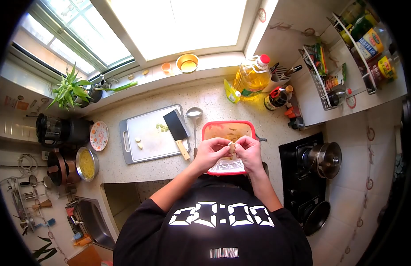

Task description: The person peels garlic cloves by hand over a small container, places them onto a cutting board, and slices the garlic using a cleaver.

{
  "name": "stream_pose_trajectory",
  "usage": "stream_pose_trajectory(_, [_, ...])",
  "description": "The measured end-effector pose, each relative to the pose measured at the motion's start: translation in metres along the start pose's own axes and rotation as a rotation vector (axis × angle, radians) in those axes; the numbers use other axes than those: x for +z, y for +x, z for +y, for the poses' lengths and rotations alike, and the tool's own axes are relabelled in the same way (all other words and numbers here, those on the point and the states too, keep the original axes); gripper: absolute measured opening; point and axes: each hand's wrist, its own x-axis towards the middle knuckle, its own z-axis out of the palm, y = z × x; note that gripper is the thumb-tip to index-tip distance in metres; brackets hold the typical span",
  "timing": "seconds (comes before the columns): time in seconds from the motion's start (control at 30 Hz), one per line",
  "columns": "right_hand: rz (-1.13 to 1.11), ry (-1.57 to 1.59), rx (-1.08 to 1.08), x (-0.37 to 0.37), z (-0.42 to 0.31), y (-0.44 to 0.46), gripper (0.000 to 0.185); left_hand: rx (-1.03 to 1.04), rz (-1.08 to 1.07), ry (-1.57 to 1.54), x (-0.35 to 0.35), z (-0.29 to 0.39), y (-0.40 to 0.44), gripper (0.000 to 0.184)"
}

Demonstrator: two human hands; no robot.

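My left hand and my right hand meet over a red-rimmed bin, which has some brownish scraps and a clear plastic liner inside. Between both sets of pinched fingertips is a small pale garlic clove. Left of the bin lies a white cutting board with a grey edge. On it rest a few peeled cloves, a little heap of chopped pale-green pieces and a cleaver with a wooden handle. A ladle lies between board and bin.
Behind the bin stand a large oil jug and a dark sauce bottle. To the right is a black stove with a lidded pot. At left are a floral plate, a metal bowl of yellow shreds and a sink.
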Motion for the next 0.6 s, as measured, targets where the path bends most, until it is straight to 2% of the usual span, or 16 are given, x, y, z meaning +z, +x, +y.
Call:
stream_pose_trajectory(0.17, [0.007,0.061,0.023,0.0,-0.003,-0.002,0.007,-0.05,0.002,-0.17,-0.004,-0.012,0.003,0.025])
stream_pose_trajectory(0.23, [0.041,-0.04,-0.039,0.0,-0.001,-0.003,0.006,-0.065,0.048,-0.213,-0.002,-0.014,0.005,0.026])
stream_pose_trajectory(0.33, [0.045,-0.212,-0.125,0.001,-0.001,-0.006,0.005,-0.025,0.08,-0.192,0.007,-0.008,0.003,0.027])
stream_pose_trajectory(0.4, [0.02,-0.296,-0.156,0.0,-0.005,-0.007,0.003,-0.017,0.02,-0.176,0.004,-0.01,0.005,0.027])
stream_pose_trajectory(0.5, [0.019,-0.298,-0.273,0.0,-0.007,-0.007,0.005,-0.014,0.026,-0.151,0.002,-0.009,0.005,0.027])
stream_pose_trajectory(0.6, [0.02,-0.256,-0.236,-0.006,-0.001,-0.008,0.006,0.013,0.08,-0.154,0.002,-0.009,0.008,0.027])
